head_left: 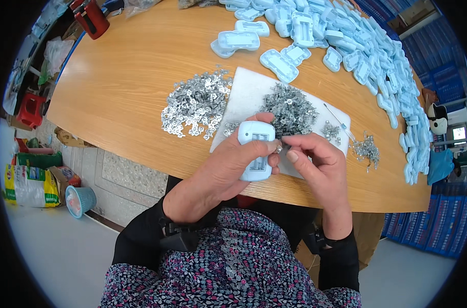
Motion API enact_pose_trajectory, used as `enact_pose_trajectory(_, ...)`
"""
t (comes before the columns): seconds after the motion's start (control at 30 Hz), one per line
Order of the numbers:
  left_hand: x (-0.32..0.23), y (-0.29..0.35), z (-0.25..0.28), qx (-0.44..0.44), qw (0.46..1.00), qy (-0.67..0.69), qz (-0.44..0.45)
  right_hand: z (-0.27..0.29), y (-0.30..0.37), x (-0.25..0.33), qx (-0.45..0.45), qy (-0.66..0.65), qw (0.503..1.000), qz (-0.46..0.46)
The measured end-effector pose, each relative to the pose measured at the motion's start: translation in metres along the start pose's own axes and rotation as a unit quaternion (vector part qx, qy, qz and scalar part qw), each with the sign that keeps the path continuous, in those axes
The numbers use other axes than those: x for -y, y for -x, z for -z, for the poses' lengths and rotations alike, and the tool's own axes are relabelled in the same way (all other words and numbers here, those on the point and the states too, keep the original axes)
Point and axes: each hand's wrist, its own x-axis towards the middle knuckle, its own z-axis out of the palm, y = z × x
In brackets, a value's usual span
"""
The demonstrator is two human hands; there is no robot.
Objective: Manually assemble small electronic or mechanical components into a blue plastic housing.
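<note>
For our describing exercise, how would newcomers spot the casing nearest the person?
On the wooden table, find the white mat. At its near edge, the left hand holds the pale blue casing. Unlike the similar casings lying elsewhere, it is held.

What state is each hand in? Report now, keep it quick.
Left hand: closed around a light-blue plastic case, holding it.
Right hand: fingers partly curled beside the case; whether it holds anything small cannot be told.
</note>
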Motion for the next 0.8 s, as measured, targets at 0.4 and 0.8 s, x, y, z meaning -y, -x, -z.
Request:
enact_pose_trajectory(0.4, 0.002, 0.006, -0.005, -0.043, 0.994, -0.095, -0.043, -0.01, 0.0, 0.005, -0.028, -0.053, 0.996, -0.062)
enact_pose_trajectory(0.8, -0.007, 0.005, 0.004, 0.01, 0.997, -0.039, 0.064, -0.007, -0.024, 0.037, 0.074, 0.212, 0.972, 0.071)
